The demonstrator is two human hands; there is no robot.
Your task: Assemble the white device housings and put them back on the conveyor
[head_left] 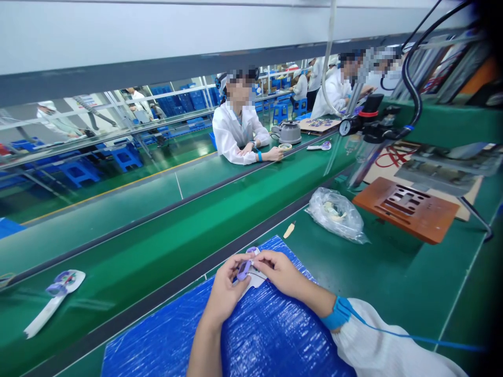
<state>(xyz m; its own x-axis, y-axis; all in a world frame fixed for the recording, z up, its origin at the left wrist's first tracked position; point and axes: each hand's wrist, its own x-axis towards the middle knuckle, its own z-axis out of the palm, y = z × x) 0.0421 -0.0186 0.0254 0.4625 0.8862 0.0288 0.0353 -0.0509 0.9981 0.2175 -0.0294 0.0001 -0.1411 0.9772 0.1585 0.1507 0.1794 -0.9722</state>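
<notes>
Both hands meet over a blue plastic-wrapped mat (165, 324). My left hand (225, 290) grips a small purple plastic housing (243, 270) with a dark window, thumb on the near side and fingers curled over the far side. The fingers of my right hand (281, 269) pinch at the housing's right edge; whatever lies between their tips is too small to make out. A white part (257, 280) with a thin dark wire shows under my hands. My right wrist wears a blue wrist strap (337, 313) with a cord running off right.
A green conveyor belt (157, 238) crosses beyond the mat, carrying a white-handled purple device (65, 285). To the right lie a bag of small parts (336, 214) and a press with an orange plate (408, 209). A co-worker (239, 125) sits across the belt.
</notes>
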